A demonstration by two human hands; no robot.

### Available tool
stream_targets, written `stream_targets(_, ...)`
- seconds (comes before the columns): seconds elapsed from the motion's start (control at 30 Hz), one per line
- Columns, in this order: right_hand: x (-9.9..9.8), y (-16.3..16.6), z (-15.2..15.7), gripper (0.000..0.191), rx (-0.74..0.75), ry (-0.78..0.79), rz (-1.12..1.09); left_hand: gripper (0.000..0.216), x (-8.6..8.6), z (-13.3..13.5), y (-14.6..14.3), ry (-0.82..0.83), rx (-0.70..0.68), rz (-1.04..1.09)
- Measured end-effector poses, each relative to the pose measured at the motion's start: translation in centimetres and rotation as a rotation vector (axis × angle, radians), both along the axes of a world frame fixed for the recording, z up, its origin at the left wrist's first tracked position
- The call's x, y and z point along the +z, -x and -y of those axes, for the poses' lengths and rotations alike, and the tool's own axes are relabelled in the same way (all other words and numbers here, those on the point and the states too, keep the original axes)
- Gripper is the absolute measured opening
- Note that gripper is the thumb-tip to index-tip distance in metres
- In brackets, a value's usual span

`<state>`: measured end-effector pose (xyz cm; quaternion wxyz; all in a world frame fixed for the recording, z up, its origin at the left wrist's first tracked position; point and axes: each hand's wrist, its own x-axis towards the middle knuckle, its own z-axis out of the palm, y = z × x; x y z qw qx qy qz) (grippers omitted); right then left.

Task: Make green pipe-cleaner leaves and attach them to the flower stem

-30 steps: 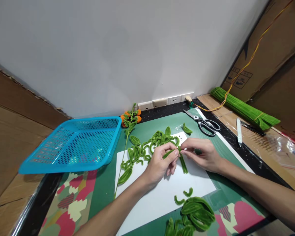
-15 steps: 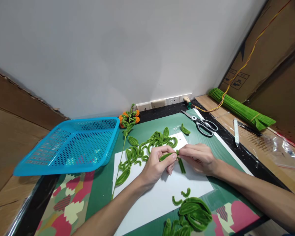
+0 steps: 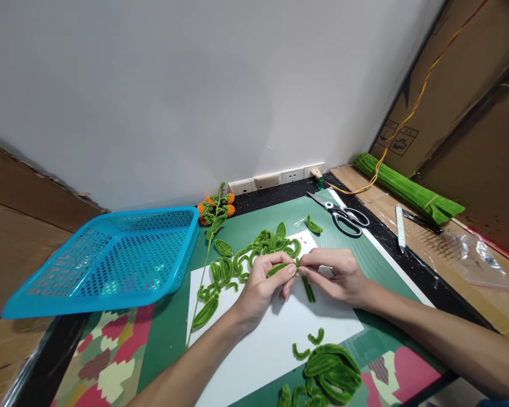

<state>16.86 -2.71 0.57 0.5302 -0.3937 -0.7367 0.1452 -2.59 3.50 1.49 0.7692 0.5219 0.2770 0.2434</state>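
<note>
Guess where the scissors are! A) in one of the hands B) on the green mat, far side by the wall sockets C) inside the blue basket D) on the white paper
B: the scissors lie on the green mat near the wall sockets, apart from both hands and outside the blue basket.

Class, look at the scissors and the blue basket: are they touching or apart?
Apart. The head view shows the scissors lying at the mat's far right, with green pipe-cleaner leaves and bare mat between them and the blue basket.
</note>
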Motion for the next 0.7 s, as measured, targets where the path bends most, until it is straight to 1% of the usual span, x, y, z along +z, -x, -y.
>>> stream_targets(0.17, -0.37, -0.9, -0.18, 0.01, -0.038, -0.011, 0.107, 0.03, -0.13, 0.06, -0.27, 0.065, 0.055, 0.017)
stream_targets(0.3, -0.6, -1.01, -0.2, 0.006, -0.06, -0.132, 0.188, 0.029, -0.18, 0.16, -0.38, 0.083, 0.057, 0.036)
stream_targets(0.53, -1.01, -0.91, 0.17, 0.014, -0.138, -0.259, 0.357, 0.029, -0.1, 0.84, -0.56, -0.056, 0.078, -0.008)
stream_targets(0.7, -0.72, -1.13, 0.1, 0.014, -0.137, -0.324, 0.485, 0.028, -0.39, 1.0, -0.61, -0.074, 0.126, -0.043)
